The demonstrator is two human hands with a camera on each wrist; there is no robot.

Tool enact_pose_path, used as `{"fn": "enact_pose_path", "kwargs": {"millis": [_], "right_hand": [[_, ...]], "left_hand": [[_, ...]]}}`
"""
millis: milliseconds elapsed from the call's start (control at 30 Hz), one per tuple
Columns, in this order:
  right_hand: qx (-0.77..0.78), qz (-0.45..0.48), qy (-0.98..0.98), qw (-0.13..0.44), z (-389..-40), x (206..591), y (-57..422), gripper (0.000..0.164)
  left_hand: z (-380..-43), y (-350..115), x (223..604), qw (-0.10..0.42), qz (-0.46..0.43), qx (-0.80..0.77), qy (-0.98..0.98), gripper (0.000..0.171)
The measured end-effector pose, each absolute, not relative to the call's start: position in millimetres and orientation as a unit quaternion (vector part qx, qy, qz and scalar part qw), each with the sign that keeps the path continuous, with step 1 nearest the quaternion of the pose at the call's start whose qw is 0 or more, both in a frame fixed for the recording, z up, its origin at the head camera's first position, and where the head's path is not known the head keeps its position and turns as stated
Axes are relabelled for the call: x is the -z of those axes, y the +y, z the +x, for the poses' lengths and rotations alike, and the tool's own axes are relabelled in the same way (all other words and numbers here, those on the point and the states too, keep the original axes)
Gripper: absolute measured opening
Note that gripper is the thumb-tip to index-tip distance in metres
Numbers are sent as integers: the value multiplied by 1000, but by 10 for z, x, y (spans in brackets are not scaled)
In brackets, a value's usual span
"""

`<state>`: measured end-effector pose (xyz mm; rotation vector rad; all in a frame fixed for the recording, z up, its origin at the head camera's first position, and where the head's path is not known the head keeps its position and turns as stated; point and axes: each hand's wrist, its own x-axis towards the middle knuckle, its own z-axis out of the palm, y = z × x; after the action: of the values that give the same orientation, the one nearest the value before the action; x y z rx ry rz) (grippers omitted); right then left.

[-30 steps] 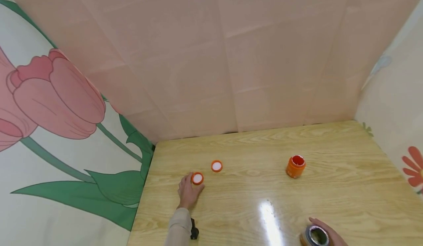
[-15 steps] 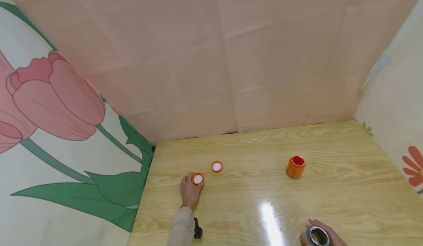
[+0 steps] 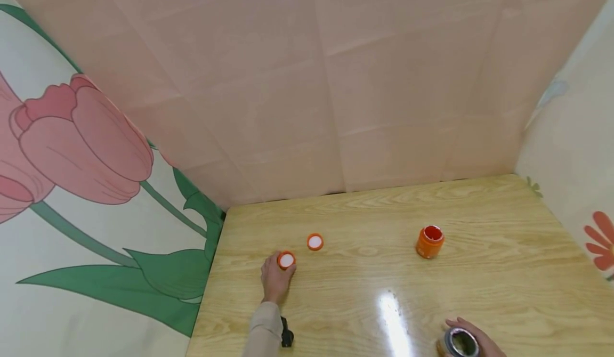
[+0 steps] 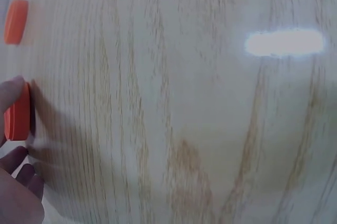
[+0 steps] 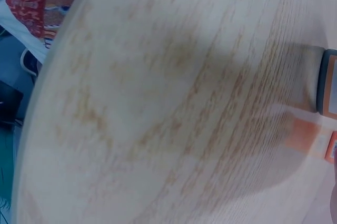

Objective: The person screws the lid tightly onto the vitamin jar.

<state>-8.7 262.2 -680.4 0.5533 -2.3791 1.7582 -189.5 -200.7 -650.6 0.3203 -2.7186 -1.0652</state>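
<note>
In the head view my left hand (image 3: 276, 281) pinches an orange-rimmed lid (image 3: 286, 260) with a white inner face, at the left of the table. The left wrist view shows the same lid (image 4: 19, 116) edge-on between thumb and fingers. A second orange lid (image 3: 315, 242) lies farther back, its white inside facing up. At the bottom right, my right hand (image 3: 479, 340) curves round the far and right side of a jar (image 3: 460, 343) with a dark, silvery rim and a visible mouth. Most of that jar and its contact with my fingers are cut off.
An orange jar (image 3: 429, 242), red inside, stands upright at the right of the wooden table (image 3: 360, 272). The black camera (image 3: 287, 332) is at my left wrist. A pinkish sheet (image 3: 326, 90) hangs behind, and a tulip-painted panel (image 3: 86, 149) borders the left.
My left hand has shifted very slightly right and its thumb has closed up to the lid. The right hand's fingertips have dipped a little beside the jar. The other things stay put.
</note>
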Motion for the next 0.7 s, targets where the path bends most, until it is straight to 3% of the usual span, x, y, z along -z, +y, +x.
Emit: {"fn": "enact_pose_path", "kwargs": {"millis": [33,100,167,367,567,700], "right_hand": [[-574,175,-798,62,-89,6801,2632,84],[-554,113,-825,-4,-65,6740,2653,74],[-523,87,-848,-20,-44,6715,2669,69],[-541,177,-813,124,-35,6819,2621,89],[-535,157,-817,148,-19,6802,2589,84],[-514,120,-840,125,2,6746,2583,76]], "left_hand": [[-1888,-2009,6497,100,107,362,-921,56],[-1871,-2009,6477,98,102,360,-922,55],[-1853,-2005,6462,106,93,356,-924,53],[-1816,-1987,6454,130,78,344,-927,52],[-1821,-1997,6465,91,96,356,-925,57],[-1830,-2015,6504,81,100,342,-931,59]]}}
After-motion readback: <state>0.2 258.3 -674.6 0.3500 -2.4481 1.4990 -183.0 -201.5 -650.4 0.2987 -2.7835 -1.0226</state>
